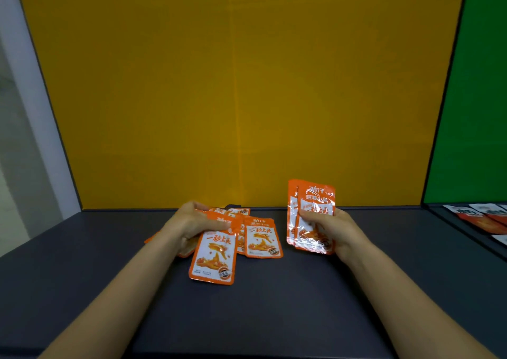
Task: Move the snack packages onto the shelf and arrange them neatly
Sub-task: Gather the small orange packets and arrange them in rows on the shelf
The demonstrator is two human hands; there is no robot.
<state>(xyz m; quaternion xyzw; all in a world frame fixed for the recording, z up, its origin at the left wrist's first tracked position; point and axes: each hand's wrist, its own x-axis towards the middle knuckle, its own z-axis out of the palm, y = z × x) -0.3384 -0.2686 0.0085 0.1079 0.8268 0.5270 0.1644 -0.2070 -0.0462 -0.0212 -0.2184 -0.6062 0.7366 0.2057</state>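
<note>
Left hand (pixel 192 223) pinches one glossy orange foil snack package (pixel 212 260) off the pile (pixel 262 239); right hand (pixel 336 231) clasps an upright pair (pixel 315 194), probably to square their edges.

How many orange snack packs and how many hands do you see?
Hands: 2, the left hand and the right hand.
Orange packs: at least 6. There are 2 in the right hand. The others overlap in a pile at the left hand, so some may be hidden.
Total: at least 8.
</note>
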